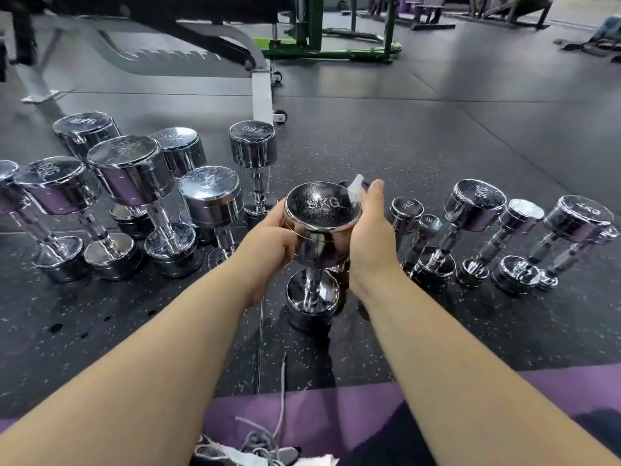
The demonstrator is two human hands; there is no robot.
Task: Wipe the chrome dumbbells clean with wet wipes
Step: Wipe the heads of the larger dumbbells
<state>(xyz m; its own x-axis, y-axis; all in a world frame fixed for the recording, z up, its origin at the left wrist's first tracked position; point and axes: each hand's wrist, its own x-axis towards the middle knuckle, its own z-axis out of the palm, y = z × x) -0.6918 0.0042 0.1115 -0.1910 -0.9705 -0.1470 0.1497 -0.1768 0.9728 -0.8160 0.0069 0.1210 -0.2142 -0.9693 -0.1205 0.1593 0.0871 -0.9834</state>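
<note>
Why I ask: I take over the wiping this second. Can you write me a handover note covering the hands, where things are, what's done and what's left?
Left hand: grips the left side of the 9KG dumbbell's top head, steadying it upright on the floor.
Right hand: holds a wet wipe against that head's right side.
Other dumbbells stand on end, a left group and a right group.
Done: I cannot tell which are already wiped.
Left: finish this head, probably its handle and lower head, then any unwiped ones.
</note>
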